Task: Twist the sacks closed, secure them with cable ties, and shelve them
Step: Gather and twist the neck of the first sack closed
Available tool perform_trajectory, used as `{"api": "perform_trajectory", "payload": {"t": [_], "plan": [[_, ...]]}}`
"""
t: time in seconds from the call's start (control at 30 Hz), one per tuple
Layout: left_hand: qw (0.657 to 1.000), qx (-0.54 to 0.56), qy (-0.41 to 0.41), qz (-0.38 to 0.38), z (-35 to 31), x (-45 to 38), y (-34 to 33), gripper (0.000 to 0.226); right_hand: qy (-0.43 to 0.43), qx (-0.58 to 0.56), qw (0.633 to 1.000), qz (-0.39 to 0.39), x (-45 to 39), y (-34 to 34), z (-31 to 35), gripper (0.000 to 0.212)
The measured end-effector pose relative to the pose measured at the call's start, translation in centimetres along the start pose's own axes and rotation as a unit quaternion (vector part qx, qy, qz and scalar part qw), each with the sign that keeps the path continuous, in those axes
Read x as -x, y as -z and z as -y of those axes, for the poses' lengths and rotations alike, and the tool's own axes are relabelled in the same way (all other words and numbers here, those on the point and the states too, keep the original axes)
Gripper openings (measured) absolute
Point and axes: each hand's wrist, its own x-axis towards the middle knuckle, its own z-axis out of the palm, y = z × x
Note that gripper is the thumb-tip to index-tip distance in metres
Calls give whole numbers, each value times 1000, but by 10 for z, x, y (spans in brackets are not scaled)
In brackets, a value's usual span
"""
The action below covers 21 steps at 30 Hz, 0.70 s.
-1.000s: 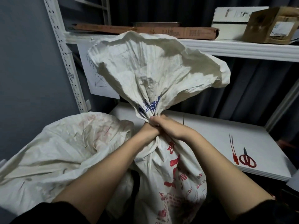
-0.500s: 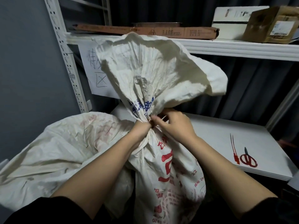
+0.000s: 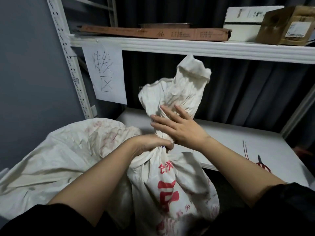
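I stand at a white shelf by a grey wall. The sack stands in front of me, below the shelf edge. Its long way runs up and down, and its bunched top points up. My left hand squeezes the neck tight. My right hand lies flat on the top with straight fingers. I see no tie on it yet. The red cable ties wait on the shelf. Tying and shelving are left, and 1 more sack lies open on my left.
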Motion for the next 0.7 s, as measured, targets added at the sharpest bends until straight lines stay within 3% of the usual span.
{"api": "perform_trajectory", "payload": {"t": [0.1,0.23,0.3,0.4,0.5,0.57,0.7], "plan": [[997,-48,-10,60,-1,3,-2,17,47,-41,998,-26,-4,-1,-5,46],[995,-67,-42,54,-5,0,1,19,39,-75,994,-65,-7,-3,-9,21],[996,-76,-49,11,-8,-2,3,17,10,-99,995,-16,-7,-2,-14,9],[990,-95,-52,-96,-9,-3,-2,35,-67,-158,974,147,-5,5,-15,20],[958,-215,-74,-177,-5,1,-12,51,-138,-224,936,236,-4,14,-9,26],[913,-321,-105,-228,-5,5,-17,51,-198,-317,876,305,-4,17,-6,25],[813,-473,-175,-291,4,8,-25,52,-270,-563,691,365,2,4,0,37]]}}
